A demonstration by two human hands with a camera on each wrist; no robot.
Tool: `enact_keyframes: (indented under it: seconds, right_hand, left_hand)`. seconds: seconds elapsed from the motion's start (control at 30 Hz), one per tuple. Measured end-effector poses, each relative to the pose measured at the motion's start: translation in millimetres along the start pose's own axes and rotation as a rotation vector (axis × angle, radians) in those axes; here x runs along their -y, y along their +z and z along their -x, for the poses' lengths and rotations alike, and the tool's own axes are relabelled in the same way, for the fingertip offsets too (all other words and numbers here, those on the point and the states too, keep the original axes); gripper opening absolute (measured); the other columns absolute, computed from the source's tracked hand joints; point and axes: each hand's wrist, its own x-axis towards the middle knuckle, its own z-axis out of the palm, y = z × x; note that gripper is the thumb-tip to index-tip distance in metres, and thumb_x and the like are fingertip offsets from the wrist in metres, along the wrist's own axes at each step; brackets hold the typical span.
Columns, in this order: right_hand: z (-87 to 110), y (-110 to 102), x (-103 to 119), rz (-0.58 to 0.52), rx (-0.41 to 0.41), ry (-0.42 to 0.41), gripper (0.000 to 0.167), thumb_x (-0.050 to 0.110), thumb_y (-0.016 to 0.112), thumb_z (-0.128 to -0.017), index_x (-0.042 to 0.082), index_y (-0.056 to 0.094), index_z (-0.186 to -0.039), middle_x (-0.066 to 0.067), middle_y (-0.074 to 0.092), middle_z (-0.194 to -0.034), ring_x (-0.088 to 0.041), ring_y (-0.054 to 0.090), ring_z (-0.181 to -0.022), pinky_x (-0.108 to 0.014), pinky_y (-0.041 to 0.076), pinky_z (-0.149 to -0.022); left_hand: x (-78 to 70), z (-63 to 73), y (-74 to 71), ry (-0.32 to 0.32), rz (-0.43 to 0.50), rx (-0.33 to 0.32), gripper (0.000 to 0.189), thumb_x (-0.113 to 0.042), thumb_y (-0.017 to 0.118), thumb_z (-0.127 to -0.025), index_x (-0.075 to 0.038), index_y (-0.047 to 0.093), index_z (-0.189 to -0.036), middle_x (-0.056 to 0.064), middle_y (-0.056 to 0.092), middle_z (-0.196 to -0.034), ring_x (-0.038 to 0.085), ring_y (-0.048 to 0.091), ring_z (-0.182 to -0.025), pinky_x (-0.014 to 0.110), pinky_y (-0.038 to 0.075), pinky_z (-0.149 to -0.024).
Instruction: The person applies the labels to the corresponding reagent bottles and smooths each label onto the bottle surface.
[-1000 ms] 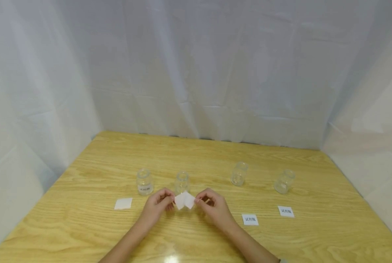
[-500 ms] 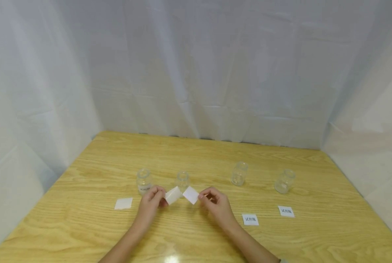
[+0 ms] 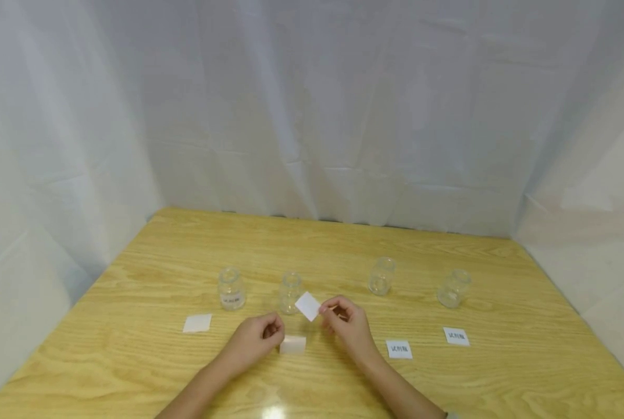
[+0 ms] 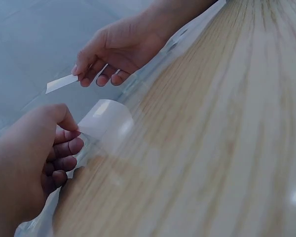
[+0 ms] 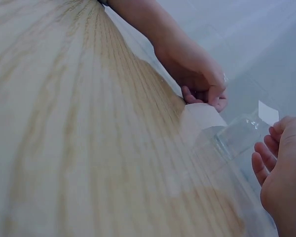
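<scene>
My left hand [image 3: 256, 338] pinches a corner of a curled, slightly glossy backing paper [image 4: 108, 121] between thumb and forefinger, low over the table. To its right and higher, my right hand [image 3: 347, 326] holds a small white sticker label [image 3: 307, 306] by one corner, tilted, its blank side showing in the head view. Just behind the label stands a clear glass jar [image 3: 289, 294], partly covered by it. Another glass jar [image 3: 231, 286], bearing a printed label, stands behind and left of my left hand.
Farther right are two more glass jars, one [image 3: 381, 278] at the back and one [image 3: 453, 289] beyond it. Two printed labels [image 3: 398, 349] [image 3: 455, 336] lie in front of them. A blank white paper square [image 3: 197, 323] lies at left on the wooden table [image 3: 134, 361].
The two pieces have come apart. My left hand has moved down toward the table with the backing paper; my right hand keeps the label up, almost in place.
</scene>
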Motion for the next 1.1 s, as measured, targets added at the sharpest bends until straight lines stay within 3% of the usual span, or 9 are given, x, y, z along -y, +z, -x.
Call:
enact_keyframes:
  seconds: [0.3,0.6,0.97,1.03,1.1]
  right_hand:
    - [-0.4,-0.9,-0.9,0.009,0.005,-0.002,0.004,-0.008,0.057,-0.084,-0.011,0.059,-0.081,-0.033,0.054,-0.076,-0.019,0.052,-0.059,-0.019,0.043,-0.051]
    - [0.2,-1.4,-1.3,0.017,0.012,-0.001,0.004,-0.008,0.057,-0.085,-0.011,0.059,-0.083,-0.03,0.054,-0.07,-0.02,0.051,-0.058,-0.02,0.043,-0.05]
    - [-0.1,0.4,-1.7,0.038,0.003,-0.005,0.005,-0.009,0.057,-0.084,-0.008,0.06,-0.08,-0.025,0.055,-0.066,-0.02,0.05,-0.056,-0.021,0.043,-0.048]
    - [0.1,0.5,-1.4,0.037,0.005,-0.005,0.004,-0.009,0.057,-0.084,-0.008,0.059,-0.08,-0.024,0.055,-0.066,-0.02,0.05,-0.056,-0.02,0.043,-0.048]
    - [0.4,0.4,-1.0,0.038,0.014,0.001,0.004,-0.008,0.058,-0.085,-0.009,0.059,-0.081,-0.024,0.054,-0.067,-0.019,0.049,-0.056,-0.02,0.042,-0.048]
  left_hand:
    - [4.1,-1.1,2.7,0.058,-0.175,-0.04,0.007,-0.011,0.062,-0.081,-0.016,0.06,-0.076,-0.014,0.047,-0.062,0.002,0.043,-0.056,0.02,0.041,-0.05]
    - [3.9,-1.1,0.6,0.042,-0.293,-0.095,0.01,-0.011,0.064,-0.077,-0.018,0.059,-0.074,-0.015,0.047,-0.063,0.001,0.042,-0.055,0.018,0.039,-0.049]
    - [5.1,-0.4,0.7,0.013,-0.261,-0.115,0.012,-0.011,0.066,-0.075,-0.02,0.058,-0.076,-0.015,0.047,-0.067,0.002,0.042,-0.057,0.019,0.04,-0.05]
    - [4.7,-0.5,1.3,0.04,-0.224,-0.154,0.012,-0.01,0.067,-0.076,-0.019,0.059,-0.079,-0.015,0.048,-0.07,0.002,0.044,-0.059,0.019,0.041,-0.051]
    - [3.9,-1.2,2.7,0.114,-0.179,-0.224,0.014,-0.008,0.068,-0.077,-0.018,0.059,-0.081,-0.015,0.049,-0.074,0.003,0.045,-0.063,0.019,0.042,-0.052]
